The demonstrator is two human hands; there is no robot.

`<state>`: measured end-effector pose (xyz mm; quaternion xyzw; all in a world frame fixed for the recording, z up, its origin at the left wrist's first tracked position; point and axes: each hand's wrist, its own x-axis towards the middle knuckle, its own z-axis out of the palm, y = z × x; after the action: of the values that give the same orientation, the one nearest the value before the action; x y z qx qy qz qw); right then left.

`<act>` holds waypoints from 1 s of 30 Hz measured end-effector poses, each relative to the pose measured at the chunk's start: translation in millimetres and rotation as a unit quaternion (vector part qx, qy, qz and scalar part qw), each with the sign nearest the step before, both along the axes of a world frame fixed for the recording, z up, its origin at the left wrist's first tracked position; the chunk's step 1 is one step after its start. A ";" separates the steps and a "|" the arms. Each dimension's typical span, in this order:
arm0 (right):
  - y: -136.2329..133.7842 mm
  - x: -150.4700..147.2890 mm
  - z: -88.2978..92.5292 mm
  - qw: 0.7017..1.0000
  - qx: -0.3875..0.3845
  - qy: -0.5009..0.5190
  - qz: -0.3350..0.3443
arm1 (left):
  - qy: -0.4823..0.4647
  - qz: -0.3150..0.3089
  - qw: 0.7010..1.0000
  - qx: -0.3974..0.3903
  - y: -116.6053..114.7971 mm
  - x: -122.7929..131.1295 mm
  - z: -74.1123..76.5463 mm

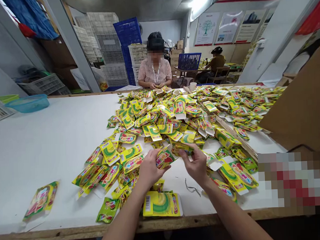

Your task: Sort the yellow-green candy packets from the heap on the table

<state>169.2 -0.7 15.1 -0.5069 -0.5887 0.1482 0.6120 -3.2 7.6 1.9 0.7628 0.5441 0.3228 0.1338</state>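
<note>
Yellow printed carton [163, 158] sits in the left grip [150, 166], pinched between thumb and fingers; just beside it, the right grip [197, 163] pinches a yellow packet [178, 146], partly hidden by the fingers. Judging by its thin card, the carton should be light, fairly stiff, slightly slick and easily creased, so best held by its side edges. Beyond both grips, similar cartons [154, 132] lie heaped on the white counter [57, 138]; a green sachet [107, 210] lies nearer the wearer, left of the left grip.
</note>
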 end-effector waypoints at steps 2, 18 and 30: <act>-0.2 -0.5 1.3 0.997 -0.017 -0.070 0.026 | 0.011 0.008 1.000 0.020 1.0 -3.3 0.1; 10.6 8.1 -8.4 0.931 -0.275 0.101 0.217 | 0.116 -0.049 0.992 0.021 0.4 -3.3 -4.1; 0.9 -10.1 -18.7 0.997 -0.021 0.030 -0.072 | -0.019 -0.049 0.999 0.010 -7.4 8.7 -5.4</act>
<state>159.1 0.2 -3.5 -0.5559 -0.5287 0.1317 0.6278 5.5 0.2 -3.5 0.7837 0.4999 0.3356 0.1527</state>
